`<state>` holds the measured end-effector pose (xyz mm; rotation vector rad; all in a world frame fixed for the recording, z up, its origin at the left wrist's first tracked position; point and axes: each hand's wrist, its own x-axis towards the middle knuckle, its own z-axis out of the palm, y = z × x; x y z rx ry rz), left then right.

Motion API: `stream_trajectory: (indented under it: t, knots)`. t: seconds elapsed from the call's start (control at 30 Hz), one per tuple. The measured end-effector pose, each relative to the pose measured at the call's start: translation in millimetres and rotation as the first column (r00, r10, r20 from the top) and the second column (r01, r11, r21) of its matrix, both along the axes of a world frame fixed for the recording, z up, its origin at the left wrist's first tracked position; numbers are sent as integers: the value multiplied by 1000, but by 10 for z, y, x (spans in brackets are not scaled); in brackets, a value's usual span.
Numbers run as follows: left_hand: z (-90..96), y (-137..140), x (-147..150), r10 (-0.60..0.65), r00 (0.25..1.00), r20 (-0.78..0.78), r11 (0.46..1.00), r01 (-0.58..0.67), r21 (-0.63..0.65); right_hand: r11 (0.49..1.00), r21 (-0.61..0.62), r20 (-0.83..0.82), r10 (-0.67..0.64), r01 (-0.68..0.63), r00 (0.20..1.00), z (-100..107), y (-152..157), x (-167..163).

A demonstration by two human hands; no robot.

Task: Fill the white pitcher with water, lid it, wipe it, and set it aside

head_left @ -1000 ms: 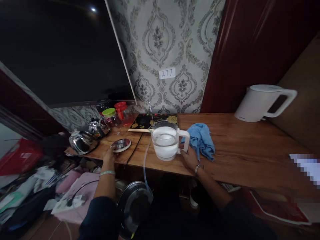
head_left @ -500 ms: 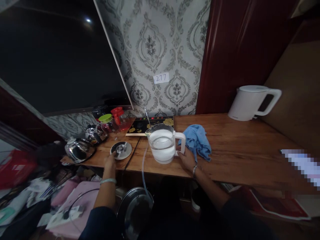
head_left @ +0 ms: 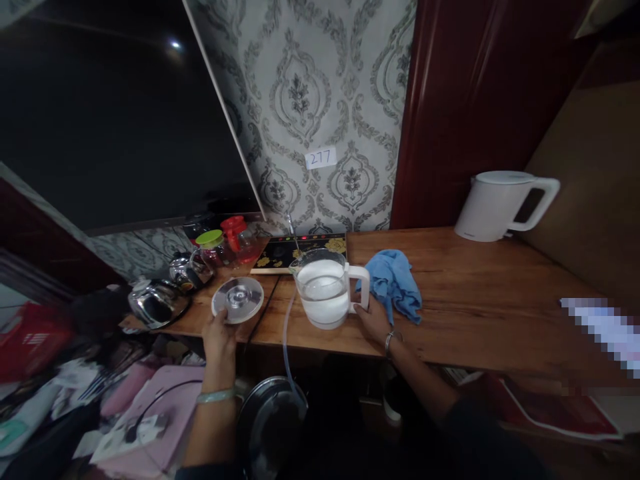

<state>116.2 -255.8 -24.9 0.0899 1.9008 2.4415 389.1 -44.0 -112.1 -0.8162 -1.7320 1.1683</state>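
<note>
A clear glass jug [head_left: 324,293] with a white handle and water inside stands near the front edge of the wooden counter. My right hand [head_left: 373,320] is closed around the lower part of its handle. On the left, my left hand [head_left: 219,333] pinches the near edge of a round, clear lid [head_left: 238,300], which is tilted and appears raised off the counter. A blue cloth [head_left: 393,283] lies crumpled just right of the jug's handle. Behind the jug is a black tea stove [head_left: 280,253] with gold flowers and a thin metal spout.
Two shiny metal kettles [head_left: 155,303] and glass jugs with a green lid [head_left: 210,238] and a red lid [head_left: 234,225] stand at the left. A white electric kettle [head_left: 500,207] is at the back right. A clear hose [head_left: 287,347] hangs over the front edge.
My left hand has taken the lid up from the counter and tilted it, its face now toward me. My right hand and the jug have stayed in place.
</note>
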Motion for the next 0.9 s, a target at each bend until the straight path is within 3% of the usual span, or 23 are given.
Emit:
stream_trajectory:
  t: [0.07,0.13,0.23,0.4,0.57,0.9]
  knots:
    - [138,-24,185,-15,988,-151,999,20,29,1000,1,6,1,-1,1000,0,2,1]
    - [284,-40,369,25,921,-389,999,-36,-22,1000,2,3,6,-6,1000,-6,7,0]
    - [468,-36,610,36,750,-661,978,-163,-132,1000,2,-18,17,-17,1000,-13,10,0]
    - [605,54,872,-98,428,-899,935,-270,-230,1000,4,-14,16,-16,1000,2,0,6]
    - [606,203,998,-287,86,-954,929,-217,-299,1000,2,-3,20,-20,1000,9,9,1]
    - [567,493,1102,-426,-179,-887,901,-180,-396,1000,9,8,-2,2,1000,-46,29,-16]
